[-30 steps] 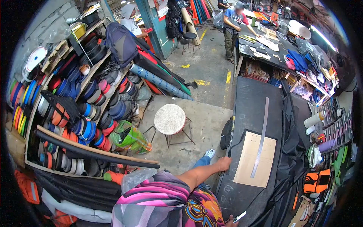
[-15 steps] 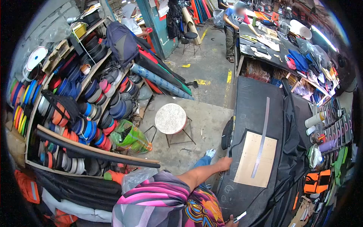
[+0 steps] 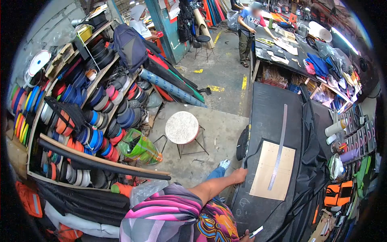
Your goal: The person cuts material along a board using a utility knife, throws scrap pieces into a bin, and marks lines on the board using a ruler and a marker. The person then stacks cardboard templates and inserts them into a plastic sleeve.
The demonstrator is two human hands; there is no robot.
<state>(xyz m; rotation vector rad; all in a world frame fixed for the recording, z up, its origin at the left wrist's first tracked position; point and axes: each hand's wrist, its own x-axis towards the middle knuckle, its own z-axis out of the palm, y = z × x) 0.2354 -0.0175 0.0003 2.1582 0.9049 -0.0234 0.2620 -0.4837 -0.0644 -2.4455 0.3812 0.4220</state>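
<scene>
Lying flat on the bench, the card is to the right of the left hand and to the far right of the right hand. Its long axis runs from near to far, with the far end tipped somewhat to the right. The ruler rests on it along nearly the same line: its near end stops short of the card's near edge, while its far end reaches well past the far edge.

Of the two, the left hand is nearer the card, just beside its left edge but not touching it. That hand is at the bench's left edge, fingers curled in. A dark strip leads from the card's far left corner down toward it; whether the fingers grip that strip or merely lean on the bench, I cannot tell.

At the near end, the right hand is partly cut off by the picture's border. It grips a slim tool with a pale, bright blade, which points right and a little to the far side. Between blade and card there is a stretch of bench, so the two are clearly apart; the card's near edge is the side closest to that blade. Black cloth lies bunched along the card's right.
</scene>
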